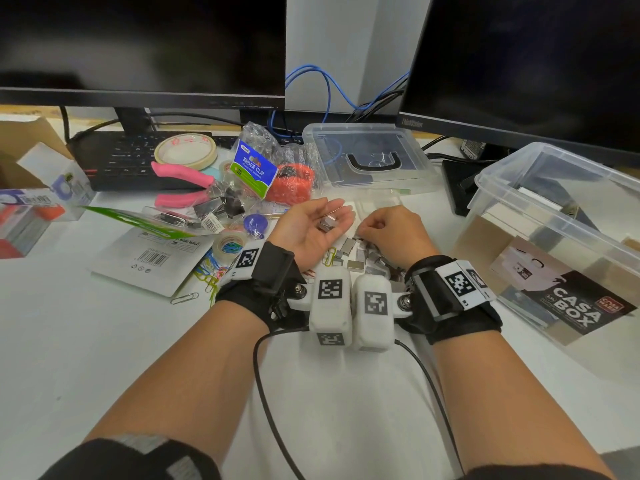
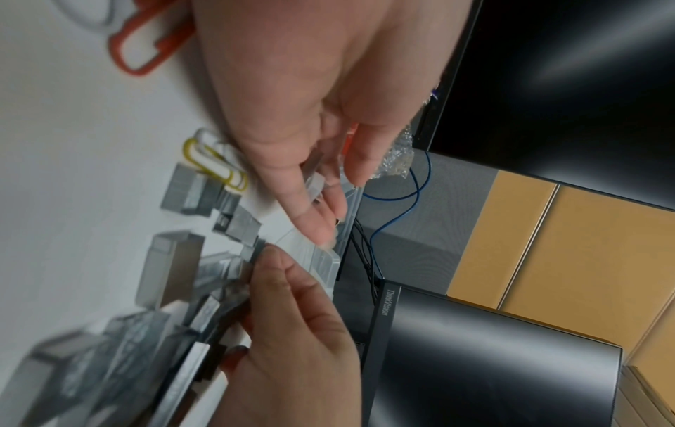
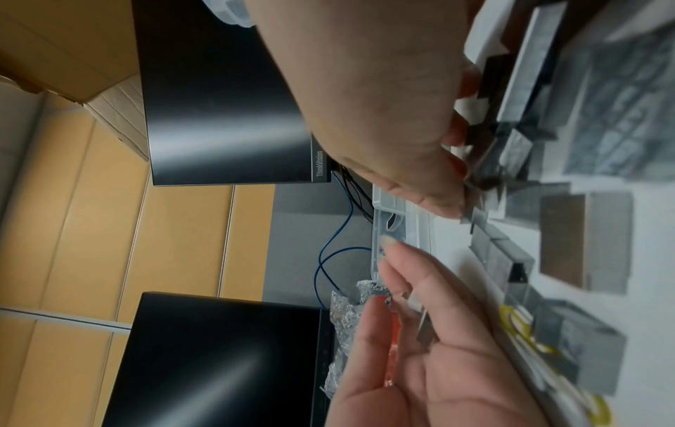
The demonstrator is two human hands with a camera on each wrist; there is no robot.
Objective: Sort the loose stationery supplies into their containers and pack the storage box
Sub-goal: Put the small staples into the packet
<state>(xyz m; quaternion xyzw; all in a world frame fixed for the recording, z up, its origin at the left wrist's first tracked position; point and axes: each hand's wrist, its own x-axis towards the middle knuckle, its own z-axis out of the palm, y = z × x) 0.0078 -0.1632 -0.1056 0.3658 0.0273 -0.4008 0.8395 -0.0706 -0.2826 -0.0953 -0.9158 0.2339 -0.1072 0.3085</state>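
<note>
Left hand (image 1: pixel 313 225) flat, cupping staples (image 1: pixel 328 223); right hand (image 1: pixel 393 233) pinches staples beside "CASA BOX" (image 1: pixel 554 216).

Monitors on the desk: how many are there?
2. One monitor stands at the back left, behind the keyboard; the other monitor stands at the back right, behind the clear storage box. Others may be out of view.

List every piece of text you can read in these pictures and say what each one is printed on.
"BINDER CLIP": blue label on the clear bag behind the left hand.
"CASA BOX": paper insert in the clear storage box, right.
"ThinkVision": bezel of the right monitor.
Barcode card, small packets far left, keyboard keys: too small or blurred to read.
</note>
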